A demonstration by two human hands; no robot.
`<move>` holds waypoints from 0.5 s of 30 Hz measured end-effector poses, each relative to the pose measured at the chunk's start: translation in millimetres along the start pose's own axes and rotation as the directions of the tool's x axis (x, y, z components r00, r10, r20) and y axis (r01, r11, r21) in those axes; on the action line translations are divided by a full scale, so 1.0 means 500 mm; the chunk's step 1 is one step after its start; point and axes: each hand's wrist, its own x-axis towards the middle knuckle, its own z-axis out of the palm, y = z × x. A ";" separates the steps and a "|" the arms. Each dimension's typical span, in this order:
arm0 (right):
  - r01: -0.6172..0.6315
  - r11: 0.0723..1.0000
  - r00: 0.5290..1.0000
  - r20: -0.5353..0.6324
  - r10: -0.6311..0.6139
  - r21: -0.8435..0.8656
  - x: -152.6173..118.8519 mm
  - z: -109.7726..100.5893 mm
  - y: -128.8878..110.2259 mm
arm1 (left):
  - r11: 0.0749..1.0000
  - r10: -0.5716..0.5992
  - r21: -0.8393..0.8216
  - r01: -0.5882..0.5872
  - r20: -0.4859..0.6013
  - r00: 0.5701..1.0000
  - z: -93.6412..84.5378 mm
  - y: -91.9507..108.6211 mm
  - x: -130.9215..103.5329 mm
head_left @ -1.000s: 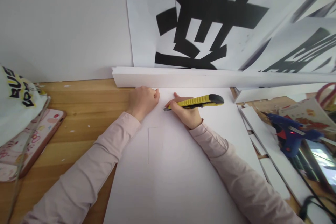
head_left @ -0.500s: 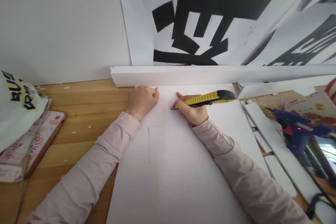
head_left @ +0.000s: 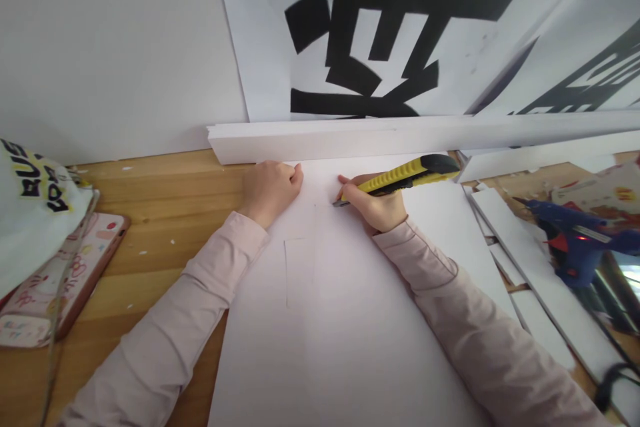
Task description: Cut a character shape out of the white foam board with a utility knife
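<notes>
Bag and phone are set at the left of the wood desk, and part of the phone is hidden by the bag. A thin cord is laid across the phone. These are put off to the side, maybe so that the middle is left free for work.

Next, the left hand is rested at the far left part of the big white sheet. Its fingers are curled together into a fist, and nothing can be seen in it. It seems to be put there so that the sheet is kept from sliding.

The sheet is laid flat in the middle of the desk. Thin lines are seen on it, just right of the left sleeve. At its far end a long white strip is stood along the wall.

To the right, the yellow cutter is held by the right hand, with the grip closed around it near the blade, like a pen, probably so that the tip can be steered well. It cannot be told if the sheet is touched by the tip.

Farther right, white pieces are left beside the sheet, and a blue glue gun is placed past them, perhaps so that it can be reached easily.
</notes>
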 end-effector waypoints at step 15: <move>0.049 0.972 0.997 -0.072 -0.033 0.230 0.005 -0.011 0.010 | 0.999 -0.007 0.038 0.006 0.016 1.000 -0.001 0.003 0.001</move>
